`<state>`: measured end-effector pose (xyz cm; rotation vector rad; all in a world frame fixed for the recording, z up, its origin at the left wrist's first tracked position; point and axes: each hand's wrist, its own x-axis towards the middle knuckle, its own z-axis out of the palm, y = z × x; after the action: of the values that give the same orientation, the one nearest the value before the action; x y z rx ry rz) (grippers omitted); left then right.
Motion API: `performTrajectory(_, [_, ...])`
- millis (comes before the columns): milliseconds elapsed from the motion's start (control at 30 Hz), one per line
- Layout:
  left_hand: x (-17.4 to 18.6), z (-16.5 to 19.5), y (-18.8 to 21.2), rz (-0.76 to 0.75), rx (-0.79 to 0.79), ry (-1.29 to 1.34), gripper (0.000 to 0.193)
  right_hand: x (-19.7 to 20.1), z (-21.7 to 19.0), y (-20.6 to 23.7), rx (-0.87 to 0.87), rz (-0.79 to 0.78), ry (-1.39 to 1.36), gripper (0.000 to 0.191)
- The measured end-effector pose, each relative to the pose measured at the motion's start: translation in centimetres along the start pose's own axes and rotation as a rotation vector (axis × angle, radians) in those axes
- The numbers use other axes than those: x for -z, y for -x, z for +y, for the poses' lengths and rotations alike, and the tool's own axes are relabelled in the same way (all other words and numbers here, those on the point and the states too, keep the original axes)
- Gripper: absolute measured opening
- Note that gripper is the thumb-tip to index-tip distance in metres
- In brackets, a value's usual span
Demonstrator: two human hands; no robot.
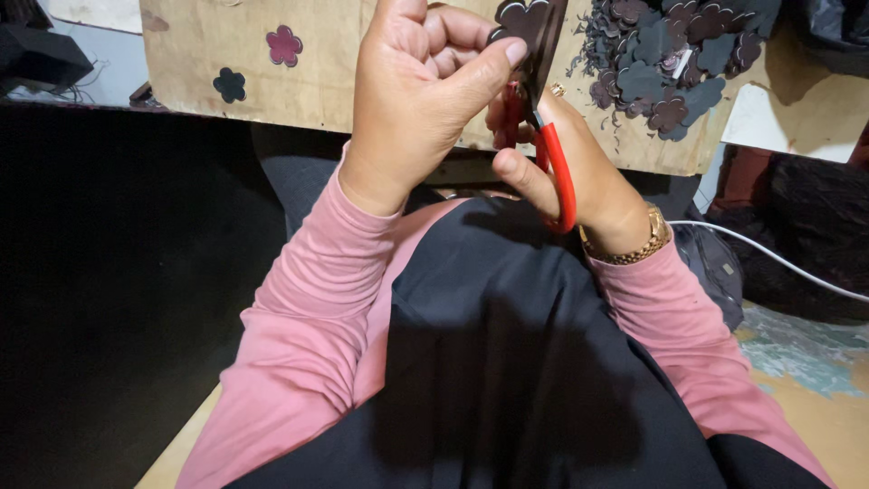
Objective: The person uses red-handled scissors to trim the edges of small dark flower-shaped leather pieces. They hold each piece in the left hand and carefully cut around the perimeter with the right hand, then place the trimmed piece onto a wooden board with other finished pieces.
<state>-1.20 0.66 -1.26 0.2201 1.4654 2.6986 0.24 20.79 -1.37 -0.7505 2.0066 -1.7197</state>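
Flower-shaped dark cutout point(528, 20) is sitting at the top centre of the frame, pinched between the thumb and curled fingers of the left hand point(418, 95), with its scalloped outline only partly showing above the thumb tip. Right hand point(579, 177) is gripping the red-handled scissors point(554, 163), fingers threaded through the loops and closed around them; the blades are running up against the cutout's edge, though I cannot tell how far apart they are standing. A gold wristwatch point(636, 246) is showing on that wrist, above the pink sleeve point(299, 317). By my reckoning the trimming of the petal outline is the step underway, and the next cut is calling for the left hand to be turning the piece a little so a fresh curve is meeting the blades. On the cardboard sheet point(199, 45) a pile of finished dark flowers point(674, 54) is lying at upper right, and two single flowers, one maroon point(284, 45) and one dark blue point(230, 85), are lying at upper left.
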Motion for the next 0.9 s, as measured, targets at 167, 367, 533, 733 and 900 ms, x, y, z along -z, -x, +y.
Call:
performTrajectory(167, [0.0, -0.2, -0.1, 0.005, -0.030, 0.006, 0.038, -0.2, 0.3, -0.1, -0.014, 0.012, 0.005, 0.063])
performTrajectory(367, [-0.1, -0.7, 0.0, -0.005, -0.072, -0.023, 0.018, -0.3, 0.3, -0.2, -0.023, 0.015, 0.018, 0.063])
performTrajectory(533, [-0.2, -0.5, -0.2, -0.025, -0.116, -0.030, 0.013, -0.4, -0.5, 0.1, -0.059, -0.041, -0.217, 0.065])
performTrajectory(733, [0.6, 0.7, -0.5, -0.006, -0.080, -0.058, 0.008, -0.3, -1.2, -0.2, -0.121, -0.107, -0.311, 0.059])
performTrajectory(900, [1.1, 1.5, -0.4, 0.025, 0.034, -0.084, 0.021, 0.1, -1.8, -0.2, -0.139, -0.155, -0.247, 0.057])
